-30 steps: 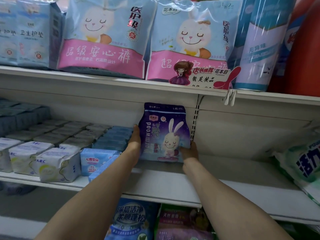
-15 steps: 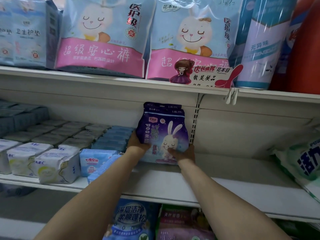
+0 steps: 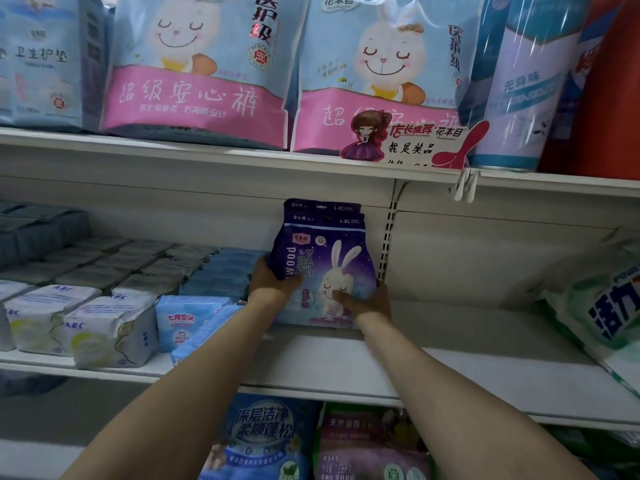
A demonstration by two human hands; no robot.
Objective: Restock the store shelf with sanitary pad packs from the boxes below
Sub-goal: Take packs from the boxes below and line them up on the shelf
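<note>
In the head view, both of the person's bare arms reached forward and up to the middle shelf (image 3: pixel 433 368), a white metal board. At its back, upright against the rear panel, stood a purple pack (image 3: pixel 323 268) printed with a white rabbit; a second pack of the same kind (image 3: pixel 320 206) showed its top edge just behind it. The left hand (image 3: pixel 273 284) gripped the front pack's left side, thumb laid across the face and fingers hidden round the edge. The right hand (image 3: pixel 363 301) held the lower right corner, fingers pressed on the front near the rabbit, thumb out of sight. The hands were apart, one on each side of the pack, whose base sat on the shelf.

Just left of the left wrist lay rows of small blue packs (image 3: pixel 194 322), one tilted toward the arm, and farther left white ABC packs (image 3: pixel 110 330) stood at the shelf's front edge. On the upper shelf (image 3: pixel 207 161) stood two large pale-blue and pink rabbit bags (image 3: pixel 201 71), and a cartoon-girl price tag (image 3: pixel 412 143) was clipped to the rail. At the far right of the middle shelf a green and white bag (image 3: pixel 602 306) leaned. Below, a blue bag (image 3: pixel 259 438) and a purple bag (image 3: pixel 367 445) were partly visible between the arms.
</note>
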